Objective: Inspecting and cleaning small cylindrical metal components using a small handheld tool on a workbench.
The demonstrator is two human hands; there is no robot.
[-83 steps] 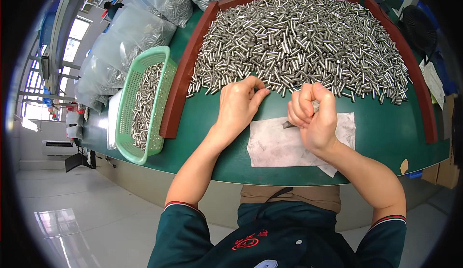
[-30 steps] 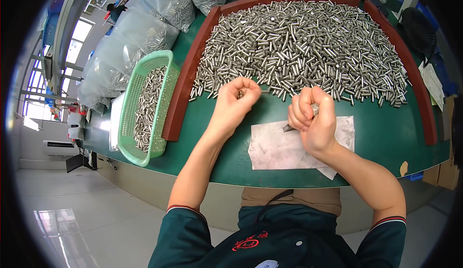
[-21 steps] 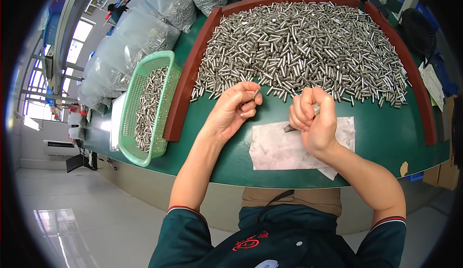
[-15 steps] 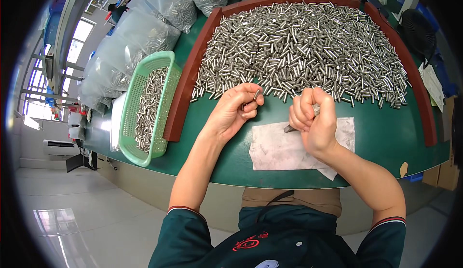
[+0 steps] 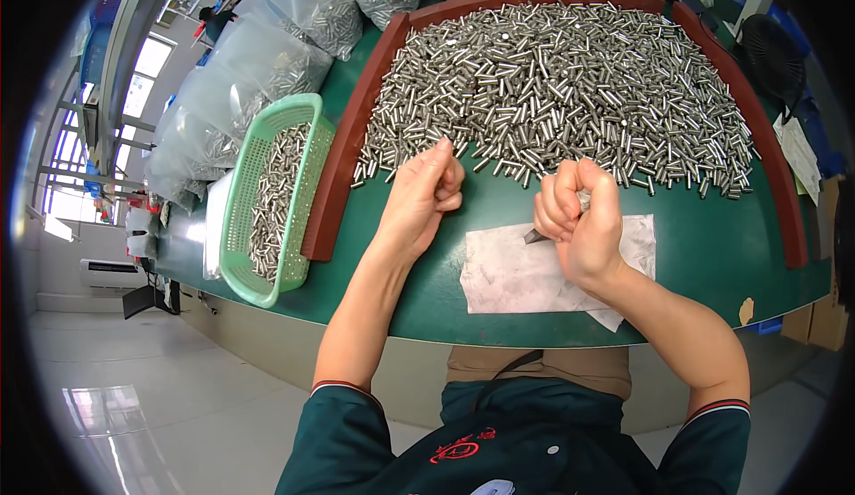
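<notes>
Left hand [image 5: 423, 194] first: its grip is a loose fist, fingers curled in and thumb tip pointing forward; whether anything sits inside cannot be told. Right hand [image 5: 579, 219] is closed firmly around a dark grey bar-like piece [image 5: 534, 237], whose end pokes out on the side facing the left hand; a bit of pale material shows at the top of the fist.

Just ahead of the left thumb lies the near edge of a broad heap of short, shiny metal pins [image 5: 561, 94]. Contact with them is unclear. Their long axes point every way, and the left hand is nearer to them than the right.

Between the two hands runs a strip of green surface [image 5: 427, 317]. Under the right fist lies a smudged white cloth [image 5: 508, 272].

Farther out, a red-brown rail [image 5: 352, 139] borders the heap at left, back and right, leaving the person's side unfenced. Beyond its left arm stands a pale green basket [image 5: 310, 174] of pins, and behind that, clear plastic bags [image 5: 276, 58] of metal parts.
</notes>
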